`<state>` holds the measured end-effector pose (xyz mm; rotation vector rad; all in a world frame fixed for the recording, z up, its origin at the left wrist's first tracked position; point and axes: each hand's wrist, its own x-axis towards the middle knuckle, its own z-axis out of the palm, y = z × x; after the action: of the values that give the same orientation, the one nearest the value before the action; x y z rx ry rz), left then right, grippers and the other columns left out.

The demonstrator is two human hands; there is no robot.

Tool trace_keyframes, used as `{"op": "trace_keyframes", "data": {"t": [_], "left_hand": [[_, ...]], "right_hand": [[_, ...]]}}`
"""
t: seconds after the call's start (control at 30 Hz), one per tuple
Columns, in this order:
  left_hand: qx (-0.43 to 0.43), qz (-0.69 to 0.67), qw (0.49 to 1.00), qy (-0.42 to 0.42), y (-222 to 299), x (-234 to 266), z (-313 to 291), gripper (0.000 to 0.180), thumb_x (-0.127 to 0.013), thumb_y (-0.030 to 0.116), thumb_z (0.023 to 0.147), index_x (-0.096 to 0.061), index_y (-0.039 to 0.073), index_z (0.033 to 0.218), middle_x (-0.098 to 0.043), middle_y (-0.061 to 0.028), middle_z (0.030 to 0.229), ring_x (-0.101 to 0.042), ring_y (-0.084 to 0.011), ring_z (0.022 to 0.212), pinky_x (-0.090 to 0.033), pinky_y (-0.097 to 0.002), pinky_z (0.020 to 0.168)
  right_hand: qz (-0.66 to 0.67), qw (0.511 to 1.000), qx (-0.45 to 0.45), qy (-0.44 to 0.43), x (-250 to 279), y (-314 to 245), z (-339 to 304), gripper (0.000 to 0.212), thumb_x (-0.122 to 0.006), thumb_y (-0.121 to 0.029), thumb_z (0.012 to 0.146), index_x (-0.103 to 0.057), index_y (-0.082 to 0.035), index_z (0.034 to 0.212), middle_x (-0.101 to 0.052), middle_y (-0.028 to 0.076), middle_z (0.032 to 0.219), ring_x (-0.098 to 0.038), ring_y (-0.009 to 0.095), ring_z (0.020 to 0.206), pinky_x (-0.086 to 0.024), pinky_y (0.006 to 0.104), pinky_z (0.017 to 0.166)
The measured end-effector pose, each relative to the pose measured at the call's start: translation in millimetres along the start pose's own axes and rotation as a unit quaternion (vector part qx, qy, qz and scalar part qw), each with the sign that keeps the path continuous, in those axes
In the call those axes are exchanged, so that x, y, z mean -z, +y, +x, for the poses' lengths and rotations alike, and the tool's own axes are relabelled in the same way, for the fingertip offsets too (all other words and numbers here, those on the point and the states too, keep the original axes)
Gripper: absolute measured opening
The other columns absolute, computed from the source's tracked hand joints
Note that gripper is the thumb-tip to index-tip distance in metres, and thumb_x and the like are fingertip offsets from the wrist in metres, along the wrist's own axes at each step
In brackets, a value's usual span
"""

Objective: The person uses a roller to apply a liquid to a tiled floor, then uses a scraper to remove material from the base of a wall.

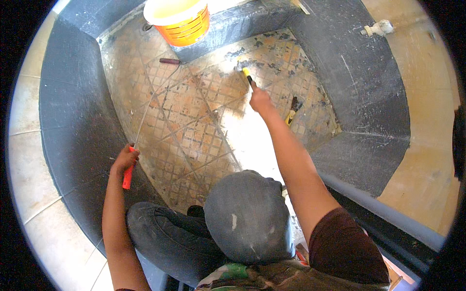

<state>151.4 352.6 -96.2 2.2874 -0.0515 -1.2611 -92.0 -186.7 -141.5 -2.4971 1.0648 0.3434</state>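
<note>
Working, we judge, tan tiled floor [218, 92] rightward of the orange plastic bucket [183, 30], our right hand [262, 100] grips a yellow-and-black tool [248, 74], left hand [126, 158] a red-handled brown roller [170, 61]; next strokes likely need steadiness.

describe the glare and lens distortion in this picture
Head view: glare whites out the tiled floor beside the right forearm; head view: another bright patch near the yellow-and-black tool makes its tip hard to make out; head view: the fisheye bows the left dark wall toward the rim.
</note>
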Motion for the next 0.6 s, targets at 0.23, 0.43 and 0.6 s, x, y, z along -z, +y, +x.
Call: {"op": "trace_keyframes", "data": {"t": [0.23, 0.43, 0.6], "left_hand": [[0.013, -0.098, 0.993, -0.060, 22, -18, -21, 0.059, -0.061, 0.019, 0.096, -0.036, 0.008, 0.148, -0.065, -0.0133, 0.091, -0.064, -0.0241, 0.069, -0.055, -0.0388, 0.062], [0.047, -0.100, 0.992, -0.065, 8, -15, -12, 0.060, -0.060, 0.018, 0.097, -0.034, 0.009, 0.150, -0.065, -0.0140, 0.092, -0.067, -0.0260, 0.071, -0.057, -0.0409, 0.066], [0.046, -0.090, 0.990, -0.098, 32, -37, -12, 0.058, -0.060, 0.017, 0.097, -0.036, 0.007, 0.150, -0.066, -0.0145, 0.093, -0.068, -0.0269, 0.072, -0.057, -0.0413, 0.069]], "right_hand": [[-0.023, 0.999, 0.007, -0.023, -6, 24, -27, 0.063, -0.051, -0.012, 0.093, -0.031, -0.007, 0.153, -0.068, 0.028, 0.103, -0.067, 0.043, 0.097, -0.054, 0.0515, 0.085], [-0.005, 1.000, 0.025, 0.004, -5, -2, -1, 0.063, -0.046, -0.008, 0.093, -0.032, -0.010, 0.154, -0.067, 0.027, 0.106, -0.067, 0.041, 0.101, -0.055, 0.0484, 0.089], [0.028, 0.999, 0.009, 0.027, 16, -1, 46, 0.064, -0.051, -0.010, 0.089, -0.036, -0.009, 0.151, -0.067, 0.029, 0.106, -0.066, 0.045, 0.098, -0.053, 0.0535, 0.086]]}}
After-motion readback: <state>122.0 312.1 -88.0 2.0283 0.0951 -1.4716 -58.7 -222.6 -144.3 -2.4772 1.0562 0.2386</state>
